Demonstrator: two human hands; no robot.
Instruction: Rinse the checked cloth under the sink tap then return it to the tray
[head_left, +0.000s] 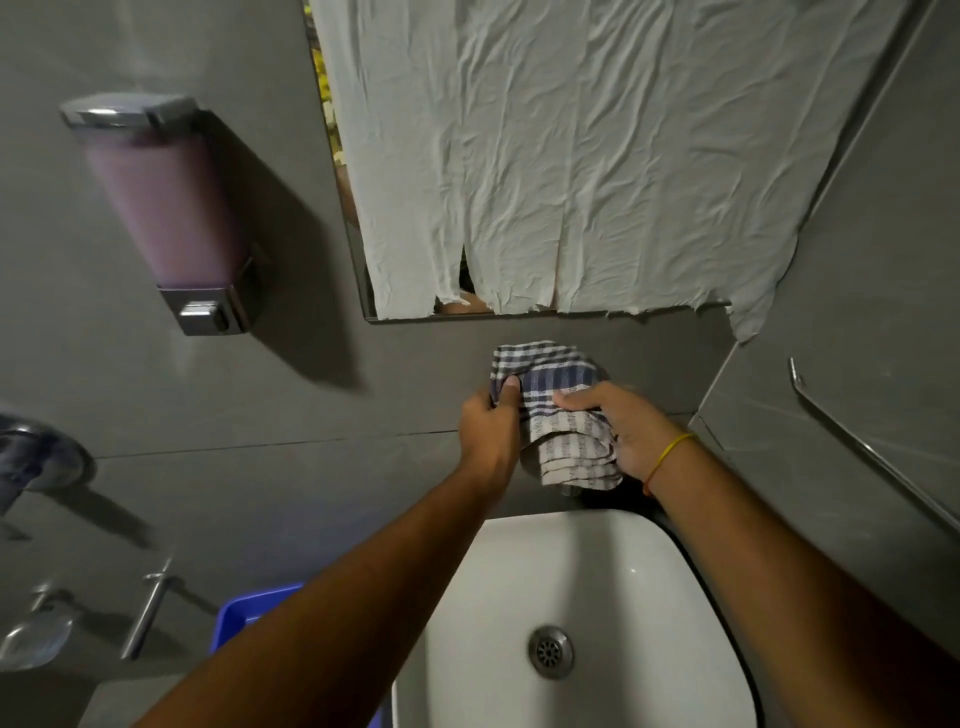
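The checked cloth (561, 415), blue and white, is bunched up in the air above the far rim of the white sink (587, 571). My left hand (488, 426) grips its left side with the thumb on top. My right hand (623, 431), with a yellow band on the wrist, holds its right side and lower folds. The sink tap is hidden behind the cloth and hands. No running water is visible. A corner of the blue tray (249, 613) shows to the left of the sink, partly hidden by my left forearm.
A wall soap dispenser (161, 208) with pink liquid hangs at upper left. A mirror covered with crumpled paper (597, 156) is above the sink. Metal fittings (150, 608) stick out of the wall at lower left. A metal rail (872, 457) runs along the right wall.
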